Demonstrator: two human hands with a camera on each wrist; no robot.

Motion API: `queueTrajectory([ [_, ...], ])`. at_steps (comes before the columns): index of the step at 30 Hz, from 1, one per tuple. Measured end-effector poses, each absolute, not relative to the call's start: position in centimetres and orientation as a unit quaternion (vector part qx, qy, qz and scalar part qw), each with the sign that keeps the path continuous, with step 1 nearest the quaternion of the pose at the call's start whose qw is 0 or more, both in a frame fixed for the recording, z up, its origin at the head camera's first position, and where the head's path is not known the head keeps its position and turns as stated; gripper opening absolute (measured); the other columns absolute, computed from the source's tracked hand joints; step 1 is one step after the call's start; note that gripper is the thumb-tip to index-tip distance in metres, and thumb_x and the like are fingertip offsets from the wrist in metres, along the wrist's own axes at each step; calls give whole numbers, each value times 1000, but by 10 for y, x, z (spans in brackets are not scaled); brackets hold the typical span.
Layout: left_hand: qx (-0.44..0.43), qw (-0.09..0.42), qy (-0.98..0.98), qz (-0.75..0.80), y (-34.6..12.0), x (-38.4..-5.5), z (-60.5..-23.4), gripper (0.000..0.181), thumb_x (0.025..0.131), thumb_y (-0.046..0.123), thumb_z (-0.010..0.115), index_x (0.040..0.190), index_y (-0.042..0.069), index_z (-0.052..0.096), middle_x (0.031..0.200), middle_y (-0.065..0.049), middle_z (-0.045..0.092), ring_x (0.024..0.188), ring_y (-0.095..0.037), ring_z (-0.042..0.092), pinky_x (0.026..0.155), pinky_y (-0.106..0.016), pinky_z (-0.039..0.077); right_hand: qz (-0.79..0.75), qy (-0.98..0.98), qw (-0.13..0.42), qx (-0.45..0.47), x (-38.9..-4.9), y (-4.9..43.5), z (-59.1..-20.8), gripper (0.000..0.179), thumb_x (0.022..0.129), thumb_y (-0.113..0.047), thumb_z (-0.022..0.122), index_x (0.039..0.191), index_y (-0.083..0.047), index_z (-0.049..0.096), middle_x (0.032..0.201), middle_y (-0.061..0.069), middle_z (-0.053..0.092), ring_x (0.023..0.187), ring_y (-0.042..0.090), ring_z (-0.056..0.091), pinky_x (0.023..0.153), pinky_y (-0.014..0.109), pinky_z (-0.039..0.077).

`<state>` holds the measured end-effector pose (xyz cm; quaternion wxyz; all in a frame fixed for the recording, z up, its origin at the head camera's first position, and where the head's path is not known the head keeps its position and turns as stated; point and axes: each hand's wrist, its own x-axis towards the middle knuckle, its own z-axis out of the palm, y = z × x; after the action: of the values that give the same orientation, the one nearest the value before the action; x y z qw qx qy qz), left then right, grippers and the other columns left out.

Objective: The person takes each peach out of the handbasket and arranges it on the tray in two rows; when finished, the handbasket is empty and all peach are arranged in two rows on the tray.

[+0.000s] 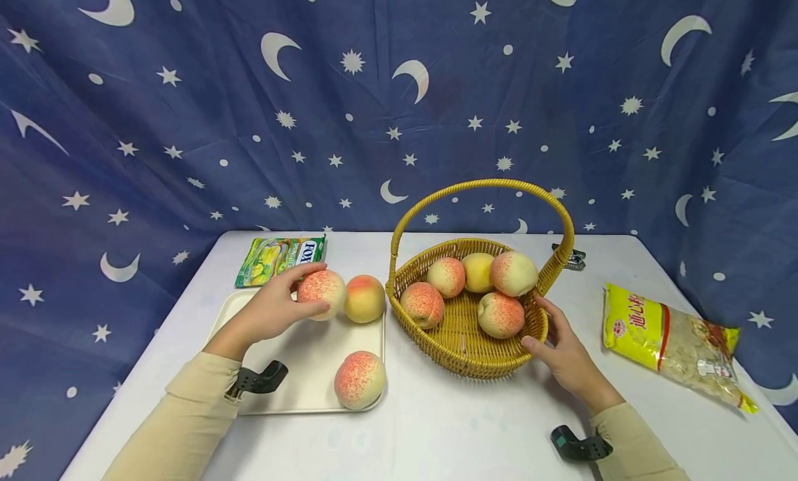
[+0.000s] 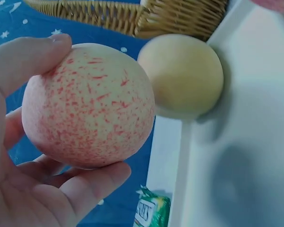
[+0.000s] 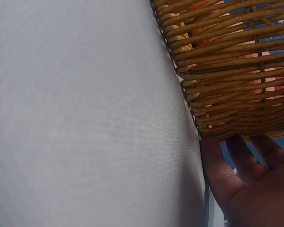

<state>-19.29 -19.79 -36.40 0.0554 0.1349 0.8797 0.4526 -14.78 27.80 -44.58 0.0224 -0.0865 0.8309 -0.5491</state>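
Lifted above the cream tray [image 1: 299,398], a red-speckled peach [image 1: 323,294] sits in my left hand [image 1: 274,308]; in the left wrist view, thumb and fingers curve round the peach [image 2: 90,106]. Two more peaches lie on the tray, an orange-yellow peach [image 1: 364,299] at its far right corner and a pink-and-cream peach [image 1: 360,380] at its near right corner. My right hand [image 1: 567,349] grips the right side of the wicker basket [image 1: 461,360], thumb at the rim. Several peaches rest inside the basket. Fingertips meet the weave [image 3: 236,94] in the right wrist view.
A green FOX packet [image 1: 280,259] lies behind the tray. To the right is a yellow and clear bag of pasta [image 1: 676,346]. A small dark metal object [image 1: 576,260] lies behind the basket's right side. The tall arched handle [image 1: 483,184] rises over the basket.
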Motion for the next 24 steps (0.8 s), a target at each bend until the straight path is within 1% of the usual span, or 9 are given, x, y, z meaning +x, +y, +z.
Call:
queueTrajectory([
  [4,124,54,882,452,-202,-197,-370,70,88,21,77,148,5,45,139,-19,51,112,-32,56,90,-43,49,-547,833,24,-83,-149,278,-446,81,99,-12,61,160,-7,7,157,35,15,141,57,19,108,74,14],
  [12,117,49,884,450,-205,-203,-381,69,88,22,77,147,5,45,136,-19,53,109,-30,56,90,-41,48,-548,832,26,-82,-148,278,-445,82,99,-13,61,160,-7,7,157,35,16,140,57,20,107,74,14],
  [19,106,55,880,459,-206,-208,-388,71,89,22,77,148,1,43,136,-22,52,113,-33,55,94,-44,47,-549,831,28,-83,-148,278,-445,82,99,-13,61,160,-6,6,158,34,14,141,57,18,108,74,14],
  [24,85,67,882,458,-207,-212,-396,73,89,23,77,149,2,41,141,-23,49,119,-35,53,101,-48,43,-551,830,27,-86,-148,278,-445,81,99,-12,60,159,-5,6,157,35,15,141,57,18,108,74,14],
])
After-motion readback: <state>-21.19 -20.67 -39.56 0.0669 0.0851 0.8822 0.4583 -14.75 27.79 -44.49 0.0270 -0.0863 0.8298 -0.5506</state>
